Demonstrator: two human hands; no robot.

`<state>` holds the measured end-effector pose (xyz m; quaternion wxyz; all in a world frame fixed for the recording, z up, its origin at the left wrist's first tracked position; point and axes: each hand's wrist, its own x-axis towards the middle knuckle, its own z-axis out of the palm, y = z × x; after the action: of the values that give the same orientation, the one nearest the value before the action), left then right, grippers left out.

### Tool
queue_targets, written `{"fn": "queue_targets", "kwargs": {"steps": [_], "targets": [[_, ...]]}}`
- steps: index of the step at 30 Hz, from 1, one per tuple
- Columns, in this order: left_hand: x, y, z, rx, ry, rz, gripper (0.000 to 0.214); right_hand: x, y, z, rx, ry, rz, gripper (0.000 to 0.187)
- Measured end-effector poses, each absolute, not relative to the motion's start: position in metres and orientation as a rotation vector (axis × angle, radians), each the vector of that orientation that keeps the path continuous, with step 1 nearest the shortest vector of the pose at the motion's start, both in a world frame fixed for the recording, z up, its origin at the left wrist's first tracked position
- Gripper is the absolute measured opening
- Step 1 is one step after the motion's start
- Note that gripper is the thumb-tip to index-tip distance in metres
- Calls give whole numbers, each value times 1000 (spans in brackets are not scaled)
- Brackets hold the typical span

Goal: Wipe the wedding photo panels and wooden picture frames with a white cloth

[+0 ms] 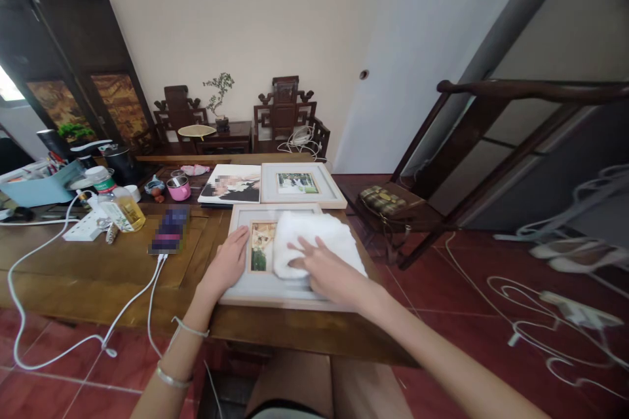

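Observation:
A light wooden picture frame [285, 303] lies flat on the dark wooden table in front of me. My left hand [230, 260] rests on its left edge, fingers stretched out, holding nothing. With spread fingers, my right hand [327, 268] presses on a folded white cloth [319, 236], which covers the right part of the frame. A small photo [261, 245] shows in the frame between the cloth and my left hand. Behind it lie a second frame [337, 196] with a photo and a white-edged picture [228, 178].
Left on the table [132, 281] are a phone [170, 230] with white cables, a plastic bottle [125, 209], a power strip [83, 228], a pink cup [179, 190] and a blue box [37, 186]. A wooden chair [417, 206] bearing a bag [383, 201] stands right; cables lie on the floor.

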<state>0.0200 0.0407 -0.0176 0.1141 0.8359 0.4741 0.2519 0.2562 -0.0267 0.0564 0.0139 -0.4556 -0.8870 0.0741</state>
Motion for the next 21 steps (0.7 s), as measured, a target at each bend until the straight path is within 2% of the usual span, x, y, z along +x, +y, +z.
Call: {"fn": "queue_targets", "kwargs": {"steps": [4, 8, 15, 21], "targets": [[21, 40, -17, 2450, 1385, 747, 44, 253, -78, 81, -1426, -2806, 484, 59], [20, 40, -17, 2458, 1374, 755, 43, 250, -85, 81, -1411, -2748, 542, 61], [18, 41, -14, 2485, 1369, 711, 42, 264, -10, 41, -1408, -2611, 167, 60], [18, 40, -13, 2458, 1375, 720, 42, 271, 48, 32, -1536, -2555, -149, 58]]}}
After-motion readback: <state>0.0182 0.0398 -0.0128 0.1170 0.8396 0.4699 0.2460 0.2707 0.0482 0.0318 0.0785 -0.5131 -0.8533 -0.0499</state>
